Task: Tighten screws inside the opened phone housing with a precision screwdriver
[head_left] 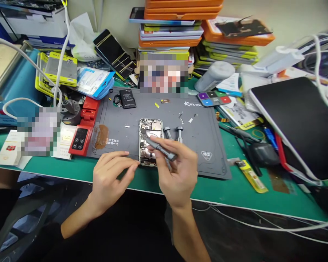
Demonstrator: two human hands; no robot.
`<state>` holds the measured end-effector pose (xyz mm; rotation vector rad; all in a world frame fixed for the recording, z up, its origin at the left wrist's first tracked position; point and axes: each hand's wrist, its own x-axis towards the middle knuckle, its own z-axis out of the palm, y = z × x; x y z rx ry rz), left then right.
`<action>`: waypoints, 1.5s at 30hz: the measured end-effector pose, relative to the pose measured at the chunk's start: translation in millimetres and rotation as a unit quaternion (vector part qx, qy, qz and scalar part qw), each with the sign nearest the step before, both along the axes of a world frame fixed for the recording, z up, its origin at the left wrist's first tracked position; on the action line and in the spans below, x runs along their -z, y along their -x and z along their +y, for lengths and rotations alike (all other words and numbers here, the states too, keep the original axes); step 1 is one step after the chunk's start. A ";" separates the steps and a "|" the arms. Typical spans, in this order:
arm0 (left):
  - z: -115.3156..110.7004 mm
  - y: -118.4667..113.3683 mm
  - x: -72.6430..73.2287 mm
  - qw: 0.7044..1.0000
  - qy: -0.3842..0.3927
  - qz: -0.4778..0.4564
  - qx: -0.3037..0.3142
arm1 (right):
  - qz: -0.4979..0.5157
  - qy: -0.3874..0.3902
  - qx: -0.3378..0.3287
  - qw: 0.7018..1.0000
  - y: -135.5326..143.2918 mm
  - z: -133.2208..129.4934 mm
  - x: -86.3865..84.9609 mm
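1. The opened phone (151, 141) lies flat on the grey work mat (207, 138), back cover off and inner parts showing, its long axis running away from the person toward the wall. It sits just ahead of both sets of fingers, between the two hands.
2. The right hand (177, 171) is the nearer one to the phone's middle. Its fingers are closed around a slim grey screwdriver (160, 148), which slants up and to the left from the grip, so the tip rests over the phone's centre. I cannot tell whether the tip touches a screw.
3. The left hand (112, 176) lies just left of the phone's near end. Its fingers are loosely curled and hold nothing, with the fingertips reaching to the phone's lower left corner, touching it or very nearly so.
4. Both forearms come in from the near edge of the table (235, 189), wrists bent slightly inward, palms turned down and partly toward each other.
5. Just beyond the right fingers, two spare screwdriver handles (173, 133) lie on the mat beside the phone's right edge.
6. Farther out from the left fingers, a red tool block (84, 131) sits at the mat's left edge, and a small black battery (128, 98) lies near the mat's far side.
7. Well beyond the right fingers, a dark tablet (297, 120) leans at the table's right end.
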<state>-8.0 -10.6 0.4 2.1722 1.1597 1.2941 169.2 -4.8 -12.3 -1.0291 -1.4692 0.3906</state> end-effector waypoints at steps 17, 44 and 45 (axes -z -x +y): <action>1.2 10.4 -4.2 0.981 0.141 -0.127 0.037 | 0.138 0.004 -0.034 0.990 -2.4 -3.9 -3.8; 6.9 7.1 -6.1 0.990 0.103 -0.050 0.083 | 0.193 0.084 -0.130 0.969 -11.1 -3.8 -7.6; 7.0 7.2 -5.7 0.990 0.103 -0.049 0.084 | 0.196 0.086 -0.131 0.968 -11.0 -3.7 -8.0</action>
